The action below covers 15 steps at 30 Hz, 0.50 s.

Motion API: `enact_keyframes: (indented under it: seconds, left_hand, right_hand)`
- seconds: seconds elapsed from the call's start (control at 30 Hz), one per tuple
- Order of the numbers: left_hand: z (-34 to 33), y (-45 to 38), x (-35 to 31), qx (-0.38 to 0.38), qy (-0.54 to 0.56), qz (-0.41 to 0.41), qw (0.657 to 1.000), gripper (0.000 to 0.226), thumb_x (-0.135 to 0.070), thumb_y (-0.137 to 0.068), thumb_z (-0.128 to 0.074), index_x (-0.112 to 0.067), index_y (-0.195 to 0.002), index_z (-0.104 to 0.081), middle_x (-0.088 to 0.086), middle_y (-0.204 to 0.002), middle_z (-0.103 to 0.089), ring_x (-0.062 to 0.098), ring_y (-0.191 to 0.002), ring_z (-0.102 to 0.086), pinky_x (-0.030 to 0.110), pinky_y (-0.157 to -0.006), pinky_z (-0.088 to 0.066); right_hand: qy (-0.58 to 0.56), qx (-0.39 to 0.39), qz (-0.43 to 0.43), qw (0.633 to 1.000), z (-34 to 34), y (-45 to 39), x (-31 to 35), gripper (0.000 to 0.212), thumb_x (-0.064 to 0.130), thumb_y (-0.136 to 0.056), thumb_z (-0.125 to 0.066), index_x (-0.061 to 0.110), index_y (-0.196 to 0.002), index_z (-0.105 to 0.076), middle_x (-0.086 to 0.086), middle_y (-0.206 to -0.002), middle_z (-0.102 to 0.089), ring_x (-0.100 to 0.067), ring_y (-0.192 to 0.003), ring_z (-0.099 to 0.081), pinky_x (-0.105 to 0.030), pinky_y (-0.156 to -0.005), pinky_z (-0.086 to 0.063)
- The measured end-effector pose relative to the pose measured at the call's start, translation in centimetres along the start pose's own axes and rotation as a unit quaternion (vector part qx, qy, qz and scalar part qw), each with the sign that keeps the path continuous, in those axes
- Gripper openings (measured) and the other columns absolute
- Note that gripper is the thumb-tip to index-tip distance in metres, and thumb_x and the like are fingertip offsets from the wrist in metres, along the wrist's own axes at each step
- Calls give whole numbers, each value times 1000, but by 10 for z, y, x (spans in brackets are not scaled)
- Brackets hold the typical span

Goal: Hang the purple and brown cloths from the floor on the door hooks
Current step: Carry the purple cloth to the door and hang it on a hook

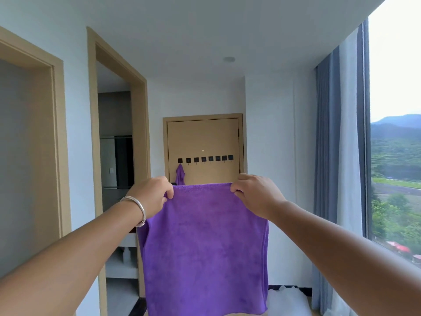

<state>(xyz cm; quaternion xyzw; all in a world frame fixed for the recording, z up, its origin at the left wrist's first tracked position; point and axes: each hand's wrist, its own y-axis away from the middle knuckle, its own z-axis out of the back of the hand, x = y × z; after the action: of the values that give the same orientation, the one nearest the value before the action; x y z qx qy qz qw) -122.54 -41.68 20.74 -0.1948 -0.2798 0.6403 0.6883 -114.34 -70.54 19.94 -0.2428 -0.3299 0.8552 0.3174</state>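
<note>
both hands are up in front of the camera holding a purple cloth (205, 242) by its top edge. the left hand (150, 195) has its fingers (168, 194) curled down and clamped on the top left corner, and the right hand (255, 195) has its fingers (235, 190) bunched and clamped on the top right corner. the top edge runs pretty much straight and taut between the two sets of fingers, and everything below them just hangs flat, a bit wider lower down than up at the pinch points. there's a silver bracelet (136, 208) on the left wrist, just behind those fingers.

past the fingers, well beyond the cloth, is the door (202, 137) at the far end of the room. it has a row of small dark hooks (205, 158) across it, sitting above the level of the fingers. a second purple cloth (180, 175) hangs off the leftmost hook, just above and slightly right of the left fingers as seen from here.

off to the right of the right fingers are blue curtains (330, 144) and a big window (396, 133) with green hills outside. left of the left fingers are two open doorways (114, 133).
</note>
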Motion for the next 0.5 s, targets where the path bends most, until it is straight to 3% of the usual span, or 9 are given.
enact_keyframes:
  seconds: [0.13,0.27,0.5]
  left_hand:
    - [-7,4,9,23,27,-46,998,34,-3,-89,-53,-36,-97,-61,-20,-103,-48,9,-90,-55,25,-78,-47]
    - [-26,15,26,58,42,-87,994,38,-4,-90,-51,-39,-101,-61,-26,-101,-46,4,-93,-53,21,-80,-45]
    - [-77,19,66,51,51,-72,995,36,-4,-88,-54,-36,-102,-63,-22,-101,-53,4,-95,-53,22,-84,-47]
  right_hand:
    - [-17,10,15,1000,-16,-3,3,28,13,-99,-44,31,-111,-61,10,-104,-55,-12,-78,-53,-25,-63,-44]
    - [-38,37,35,998,-42,-1,8,44,3,-95,-46,37,-121,-58,13,-113,-56,-12,-85,-54,-20,-67,-36]
    - [-67,65,36,995,-104,-14,29,45,5,-96,-47,38,-126,-56,17,-123,-55,-11,-102,-59,-22,-81,-52]
